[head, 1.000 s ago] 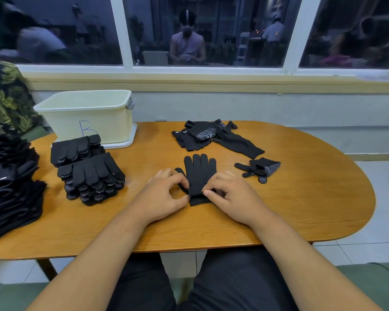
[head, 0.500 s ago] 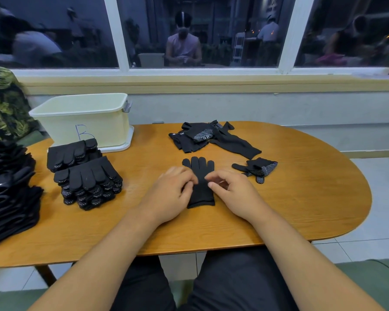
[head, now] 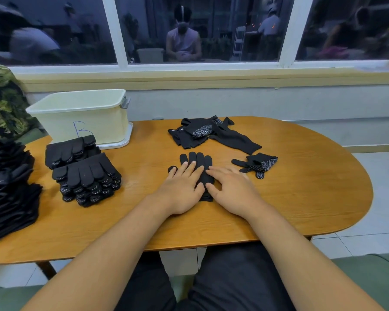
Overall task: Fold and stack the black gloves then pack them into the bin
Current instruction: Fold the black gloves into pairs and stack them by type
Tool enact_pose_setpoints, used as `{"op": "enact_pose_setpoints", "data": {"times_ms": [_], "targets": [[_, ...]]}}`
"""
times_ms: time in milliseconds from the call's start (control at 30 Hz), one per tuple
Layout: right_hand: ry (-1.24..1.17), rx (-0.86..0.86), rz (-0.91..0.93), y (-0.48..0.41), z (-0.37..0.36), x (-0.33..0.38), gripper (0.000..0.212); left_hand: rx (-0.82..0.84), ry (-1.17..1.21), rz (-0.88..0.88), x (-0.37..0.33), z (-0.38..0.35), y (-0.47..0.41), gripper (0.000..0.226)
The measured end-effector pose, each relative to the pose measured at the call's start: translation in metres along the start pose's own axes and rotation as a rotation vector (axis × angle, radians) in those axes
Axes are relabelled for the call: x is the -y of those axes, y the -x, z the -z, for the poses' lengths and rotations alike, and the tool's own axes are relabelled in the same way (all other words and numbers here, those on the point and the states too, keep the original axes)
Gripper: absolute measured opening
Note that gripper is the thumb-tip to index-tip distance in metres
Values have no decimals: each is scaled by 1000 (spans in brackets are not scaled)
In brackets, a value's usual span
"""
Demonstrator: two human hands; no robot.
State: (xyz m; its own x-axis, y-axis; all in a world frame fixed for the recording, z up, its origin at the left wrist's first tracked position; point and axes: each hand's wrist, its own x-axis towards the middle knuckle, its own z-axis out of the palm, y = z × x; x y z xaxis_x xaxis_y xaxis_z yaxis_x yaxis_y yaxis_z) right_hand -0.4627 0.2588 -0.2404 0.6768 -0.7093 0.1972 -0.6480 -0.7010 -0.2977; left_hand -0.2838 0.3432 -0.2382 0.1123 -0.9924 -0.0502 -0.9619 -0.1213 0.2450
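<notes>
Centre frame: your left hand (head: 182, 190) and right hand (head: 232, 190), fingers straight, side by side, press flat the black knit glove (head: 198, 160)

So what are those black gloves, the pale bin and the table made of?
Gloves: matte black knit fabric, seemingly; they lie limp, with white grip dots, perhaps rubber.
Bin: probably cream plastic, smooth with a moulded rim.
Table: wood or wood-look laminate; grain shows under a satin sheen.
</notes>
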Motion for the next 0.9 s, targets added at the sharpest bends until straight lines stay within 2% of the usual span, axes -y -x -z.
{"op": "enact_pose_setpoints", "data": {"times_ms": [200,333,433,500,700,900], "targets": [[-54,-29,-9,4,2,-1,54,-244,184,-93,6,-1,13,48],[-280,-72,52,8,6,-7,40,-345,235,-213,11,2,35,26],[-367,-51,133,10,6,-7,25,-336,216,-238,14,3,52,15],[-315,-22,171,10,5,-6,20,-297,184,-241,17,3,57,19],[-297,-36,175,9,4,-6,15,-315,206,-194,14,5,58,14],[-296,-35,203,10,4,-5,18,-307,93,-198,9,5,59,13]]}}
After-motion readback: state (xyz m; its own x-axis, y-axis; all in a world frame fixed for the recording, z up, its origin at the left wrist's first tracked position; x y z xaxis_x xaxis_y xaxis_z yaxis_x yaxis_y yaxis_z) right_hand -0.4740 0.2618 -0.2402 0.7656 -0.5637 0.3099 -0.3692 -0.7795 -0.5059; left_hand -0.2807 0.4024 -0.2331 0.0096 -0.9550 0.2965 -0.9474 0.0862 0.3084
